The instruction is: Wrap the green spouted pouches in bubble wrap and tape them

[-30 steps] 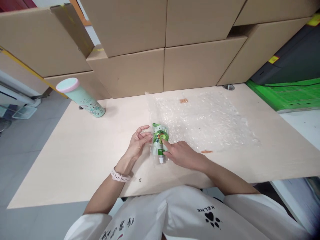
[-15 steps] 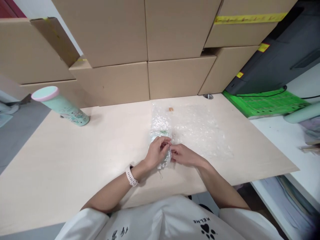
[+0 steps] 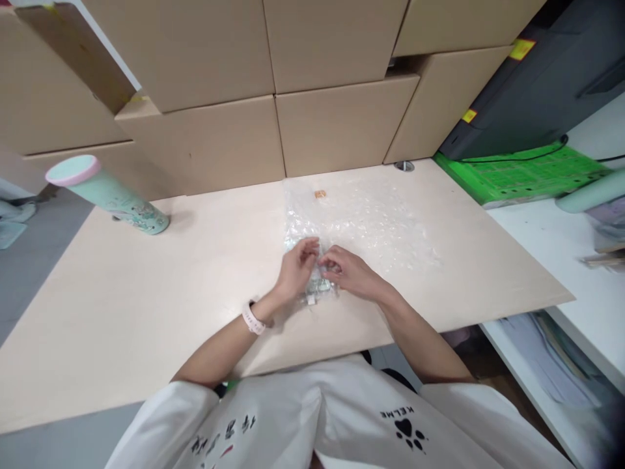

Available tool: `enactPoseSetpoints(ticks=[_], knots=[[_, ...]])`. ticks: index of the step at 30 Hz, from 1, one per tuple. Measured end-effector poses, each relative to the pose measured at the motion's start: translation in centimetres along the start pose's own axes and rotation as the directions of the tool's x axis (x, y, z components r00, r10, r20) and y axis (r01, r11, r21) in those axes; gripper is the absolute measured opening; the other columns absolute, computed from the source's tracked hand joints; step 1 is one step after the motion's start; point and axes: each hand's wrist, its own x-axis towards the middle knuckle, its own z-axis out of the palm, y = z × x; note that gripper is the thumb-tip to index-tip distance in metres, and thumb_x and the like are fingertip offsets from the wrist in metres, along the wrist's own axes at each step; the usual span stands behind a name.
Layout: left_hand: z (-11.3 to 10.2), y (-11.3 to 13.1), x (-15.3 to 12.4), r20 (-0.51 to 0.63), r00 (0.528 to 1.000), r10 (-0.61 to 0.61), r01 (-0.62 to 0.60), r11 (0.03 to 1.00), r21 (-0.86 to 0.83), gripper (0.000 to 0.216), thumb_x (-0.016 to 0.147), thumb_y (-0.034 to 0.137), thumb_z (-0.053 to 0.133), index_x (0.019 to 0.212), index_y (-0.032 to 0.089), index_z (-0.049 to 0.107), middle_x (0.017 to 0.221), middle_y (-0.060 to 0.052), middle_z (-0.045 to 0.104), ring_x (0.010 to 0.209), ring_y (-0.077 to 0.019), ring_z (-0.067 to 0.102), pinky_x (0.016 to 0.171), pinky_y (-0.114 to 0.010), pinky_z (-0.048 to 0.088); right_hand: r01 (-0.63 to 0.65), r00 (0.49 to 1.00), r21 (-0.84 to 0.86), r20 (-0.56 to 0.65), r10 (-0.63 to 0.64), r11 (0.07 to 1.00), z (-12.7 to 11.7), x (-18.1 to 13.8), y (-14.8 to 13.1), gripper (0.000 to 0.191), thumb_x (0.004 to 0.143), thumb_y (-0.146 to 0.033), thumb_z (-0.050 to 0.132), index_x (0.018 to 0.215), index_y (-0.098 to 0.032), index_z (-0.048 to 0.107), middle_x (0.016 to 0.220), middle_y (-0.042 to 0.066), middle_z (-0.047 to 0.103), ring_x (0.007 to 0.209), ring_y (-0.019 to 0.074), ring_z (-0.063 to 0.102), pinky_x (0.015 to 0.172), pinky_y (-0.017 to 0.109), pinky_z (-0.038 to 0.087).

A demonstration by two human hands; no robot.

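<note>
Two hands (image 3: 293, 268) (image 3: 352, 272) at one bubble-wrap sheet (image 3: 375, 225), one upright tumbler (image 3: 120, 200)

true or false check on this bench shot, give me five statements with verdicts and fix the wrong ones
1. The left hand and right hand are at opposite ends of the pale beige rectangular tabletop. False: they are close together at the clear plastic bubble wrap.
2. The mint-green cylindrical tumbler with a pink-rimmed lid stands to the left of both hands. True.
3. The pale pink perforated wristband is on the right wrist. False: it is on the left wrist.
4. Brown cardboard boxes are stacked behind the bubble wrap. True.
5. The bright green plastic crate is beside the tumbler. False: it is on the right, under a dark grey case.
</note>
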Motion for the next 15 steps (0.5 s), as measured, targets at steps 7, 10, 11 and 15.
enactPoseSetpoints(ticks=[7,10,11,15], knots=[[-4.9,-0.2,-2.8,-0.172,0.979,-0.109,0.137,0.978,0.157,0.039,0.076,0.017,0.065,0.114,0.019,0.062,0.110,-0.009,0.061,0.103,-0.0216,0.058,0.087,-0.036,0.050,-0.014,0.998,-0.069,-0.054,0.010,0.998,1.2,0.0,1.0,0.015,0.082,-0.022,0.060,0.096,-0.022,0.063,0.098,0.002,0.058,0.088,0.0157,0.059,0.076,0.027,0.045],[-5.1,-0.1,-5.8,-0.037,0.983,-0.177,0.180,0.976,0.119,0.055,0.074,0.023,0.072,0.126,0.020,0.053,0.115,-0.011,0.059,0.099,-0.0208,0.060,0.085,-0.037,0.052,0.000,0.998,-0.084,-0.068,-0.006,0.996,1.3,0.1,1.1,0.014,0.082,-0.023,0.060,0.095,-0.022,0.064,0.097,0.002,0.058,0.086,0.0156,0.058,0.075,0.027,0.044],[-4.9,-0.1,-6.6,0.006,0.992,-0.129,0.126,0.978,0.166,0.063,0.073,0.024,0.075,0.130,0.022,0.049,0.126,-0.012,0.054,0.106,-0.0224,0.059,0.089,-0.039,0.052,0.008,0.997,-0.088,-0.073,-0.014,0.996,1.4,0.1,1.1,0.014,0.082,-0.023,0.059,0.095,-0.022,0.064,0.097,0.002,0.059,0.086,0.0155,0.058,0.076,0.027,0.044],[-3.7,-0.2,-8.0,0.109,0.991,0.072,-0.116,0.869,0.481,0.077,0.066,0.017,0.081,0.134,0.030,0.046,0.151,-0.011,0.032,0.136,-0.0319,0.038,0.108,-0.051,0.039,0.042,0.995,-0.098,-0.083,-0.050,0.994,1.6,0.2,1.5,0.014,0.081,-0.024,0.061,0.095,-0.022,0.064,0.096,0.002,0.059,0.086,0.0155,0.059,0.077,0.027,0.043]])
